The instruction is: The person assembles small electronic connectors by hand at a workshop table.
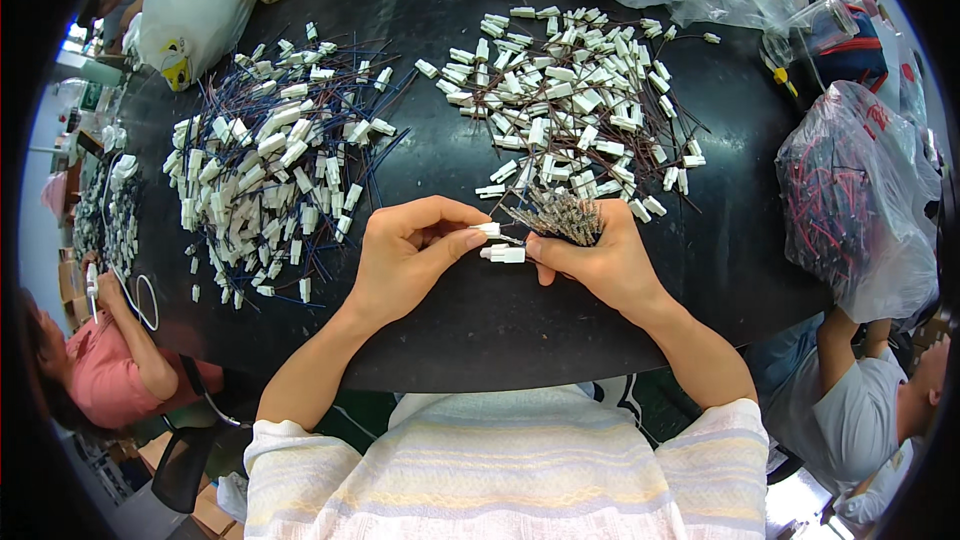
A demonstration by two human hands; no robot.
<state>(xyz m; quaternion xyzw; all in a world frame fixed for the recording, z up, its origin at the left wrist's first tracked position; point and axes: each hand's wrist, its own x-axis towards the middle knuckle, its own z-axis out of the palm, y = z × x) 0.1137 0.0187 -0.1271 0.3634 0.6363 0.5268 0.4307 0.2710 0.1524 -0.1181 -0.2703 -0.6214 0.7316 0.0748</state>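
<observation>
Two hands met over a black table (450,330): left hand (405,255) pinched a white connector (488,229); right hand (600,260) gripped a wire bundle (560,215) and a second connector (503,254) at six o'clock.

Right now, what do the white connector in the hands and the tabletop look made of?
The white connector looks like moulded plastic: matt, opaque, blocky. The bundle of wire ends in the right hand glints like metal terminals. The black tabletop looks smooth and slightly glossy, perhaps laminate or rubber mat.
</observation>
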